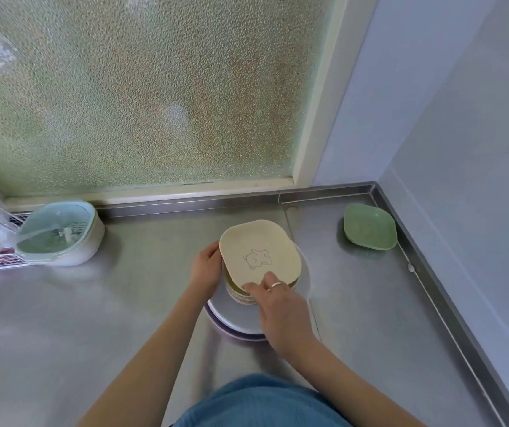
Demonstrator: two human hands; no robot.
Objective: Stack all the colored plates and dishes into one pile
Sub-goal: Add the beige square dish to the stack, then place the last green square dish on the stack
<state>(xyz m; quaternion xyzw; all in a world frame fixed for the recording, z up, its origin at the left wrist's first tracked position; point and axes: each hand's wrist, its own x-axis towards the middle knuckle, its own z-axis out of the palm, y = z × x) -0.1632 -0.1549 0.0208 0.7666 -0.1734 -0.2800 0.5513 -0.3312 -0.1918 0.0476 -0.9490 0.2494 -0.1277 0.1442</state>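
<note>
Your left hand is cupping the left side of the cream dish, fingers curled around its rim. Your right hand is gripping the near edge, thumb and fingers reaching over the lip — there's a ring on one finger. So both hands are holding that top dish, which is sitting on a small stack of similar dishes, and that stack is resting on a pale round plate with a lilac plate peeking out underneath.

The green dish is sitting on its own, well apart to the right, tucked close to the raised lip where the steel counter meets the wall. You're getting plenty of open counter to the left and toward you; on the right the metal edge is running diagonally past the pile.

Material-wise, the dishes are looking like matte plastic, rounded rectangles, the cream one with a little bear line drawing. The counter is brushed steel. A mint strainer basket is sitting far left under the pebbled frosted window.
</note>
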